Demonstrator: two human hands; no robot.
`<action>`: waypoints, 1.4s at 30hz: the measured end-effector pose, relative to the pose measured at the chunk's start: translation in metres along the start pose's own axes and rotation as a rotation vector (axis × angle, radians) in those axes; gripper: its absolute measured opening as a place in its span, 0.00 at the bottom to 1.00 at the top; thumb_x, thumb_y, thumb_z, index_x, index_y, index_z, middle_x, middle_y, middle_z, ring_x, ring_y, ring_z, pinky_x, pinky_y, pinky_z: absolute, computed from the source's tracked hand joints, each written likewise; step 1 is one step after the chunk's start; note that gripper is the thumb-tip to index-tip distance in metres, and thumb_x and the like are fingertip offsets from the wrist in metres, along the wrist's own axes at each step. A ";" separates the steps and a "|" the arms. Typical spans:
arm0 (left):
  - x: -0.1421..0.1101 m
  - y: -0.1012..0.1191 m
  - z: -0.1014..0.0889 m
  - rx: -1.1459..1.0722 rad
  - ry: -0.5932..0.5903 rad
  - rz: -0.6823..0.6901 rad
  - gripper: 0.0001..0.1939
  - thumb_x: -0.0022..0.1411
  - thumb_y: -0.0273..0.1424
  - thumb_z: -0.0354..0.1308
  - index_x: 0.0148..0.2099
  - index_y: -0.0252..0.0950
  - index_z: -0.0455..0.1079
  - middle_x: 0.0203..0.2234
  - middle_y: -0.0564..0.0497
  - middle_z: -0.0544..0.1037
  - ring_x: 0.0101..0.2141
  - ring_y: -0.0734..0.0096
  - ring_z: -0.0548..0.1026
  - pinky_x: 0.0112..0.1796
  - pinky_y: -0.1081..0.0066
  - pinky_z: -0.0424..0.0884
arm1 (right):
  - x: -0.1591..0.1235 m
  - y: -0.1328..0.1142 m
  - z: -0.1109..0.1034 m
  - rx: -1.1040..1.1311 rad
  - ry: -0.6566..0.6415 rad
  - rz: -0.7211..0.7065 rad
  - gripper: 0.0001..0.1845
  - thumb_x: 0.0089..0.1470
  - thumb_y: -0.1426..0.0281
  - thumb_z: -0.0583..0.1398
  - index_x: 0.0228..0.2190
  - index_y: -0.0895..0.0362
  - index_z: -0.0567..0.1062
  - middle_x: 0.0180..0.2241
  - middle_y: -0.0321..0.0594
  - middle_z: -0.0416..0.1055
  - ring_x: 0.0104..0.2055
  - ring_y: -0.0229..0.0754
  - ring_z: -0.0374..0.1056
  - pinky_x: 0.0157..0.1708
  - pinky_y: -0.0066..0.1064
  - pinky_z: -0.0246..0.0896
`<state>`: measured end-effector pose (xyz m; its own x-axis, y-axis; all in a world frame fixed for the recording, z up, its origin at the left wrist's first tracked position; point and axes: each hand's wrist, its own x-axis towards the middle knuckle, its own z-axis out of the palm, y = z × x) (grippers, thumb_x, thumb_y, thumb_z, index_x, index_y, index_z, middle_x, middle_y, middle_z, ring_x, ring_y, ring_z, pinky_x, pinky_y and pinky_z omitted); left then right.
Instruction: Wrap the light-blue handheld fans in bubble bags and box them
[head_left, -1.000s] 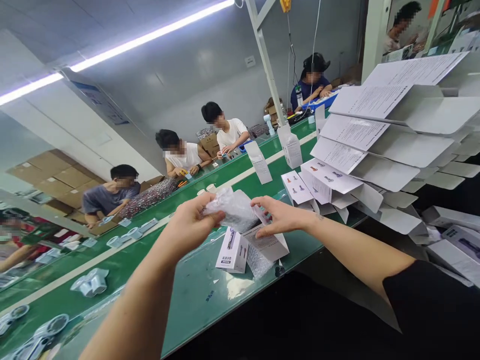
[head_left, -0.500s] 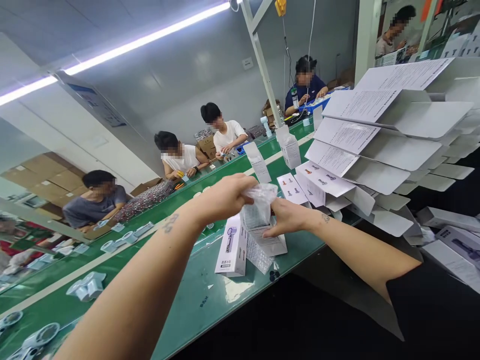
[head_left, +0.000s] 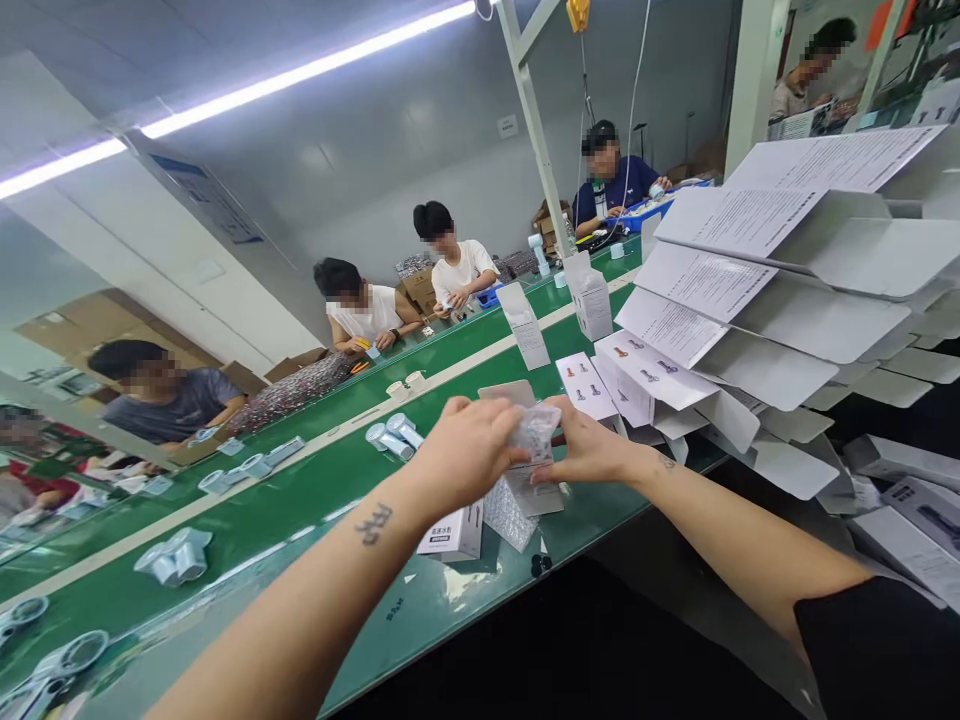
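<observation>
My left hand (head_left: 480,445) is closed on a bubble-wrapped item (head_left: 537,430); the wrap hides what is inside. Just below it is an open white box (head_left: 538,492), with one flap (head_left: 506,392) standing up behind my fingers. My right hand (head_left: 592,445) grips this box from the right, thumb on the near side and fingertips by the wrap. Against the box lies a flat bubble-wrap piece (head_left: 514,515). A printed white carton (head_left: 454,535) sits partly under my left forearm.
Stacked open white cartons (head_left: 720,260) rise at the right, with printed boxes (head_left: 585,385) before them. Pale blue fan parts (head_left: 394,437) lie along the green conveyor (head_left: 315,500). Across it, several people sit working. The table's near edge runs diagonally below my hands.
My left hand has pushed the bubble-wrapped item lower, toward the open box, and less of it shows. The view has shifted slightly, and my forearm covers more of the printed carton.
</observation>
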<state>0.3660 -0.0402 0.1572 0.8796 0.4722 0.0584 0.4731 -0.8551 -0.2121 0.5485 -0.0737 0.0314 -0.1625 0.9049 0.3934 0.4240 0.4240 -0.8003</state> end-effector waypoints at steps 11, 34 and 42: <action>-0.048 -0.072 0.014 -0.361 0.609 -0.461 0.19 0.66 0.41 0.43 0.38 0.37 0.72 0.36 0.47 0.79 0.40 0.64 0.74 0.46 0.63 0.66 | 0.039 -0.054 -0.031 -0.075 -0.003 -0.045 0.31 0.41 0.58 0.68 0.40 0.51 0.57 0.41 0.40 0.62 0.39 0.44 0.66 0.32 0.35 0.68; -0.075 -0.227 0.178 -0.349 -0.067 -1.340 0.18 0.51 0.44 0.51 0.35 0.36 0.72 0.35 0.35 0.79 0.40 0.41 0.77 0.35 0.57 0.70 | 0.269 0.066 0.048 -0.216 0.154 0.227 0.46 0.38 0.70 0.67 0.56 0.59 0.51 0.53 0.56 0.59 0.54 0.52 0.60 0.50 0.41 0.58; -0.203 -0.138 0.148 -0.370 -0.218 -1.358 0.30 0.55 0.50 0.46 0.52 0.38 0.68 0.35 0.40 0.79 0.39 0.43 0.76 0.37 0.57 0.70 | 0.139 -0.056 -0.025 -0.481 -0.111 0.244 0.10 0.52 0.62 0.60 0.32 0.57 0.73 0.30 0.42 0.72 0.32 0.43 0.68 0.32 0.34 0.62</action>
<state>0.1150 0.0132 0.0301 -0.2693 0.9514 -0.1494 0.9448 0.2911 0.1504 0.5244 0.0276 0.1424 -0.0904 0.9843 0.1519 0.8160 0.1606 -0.5553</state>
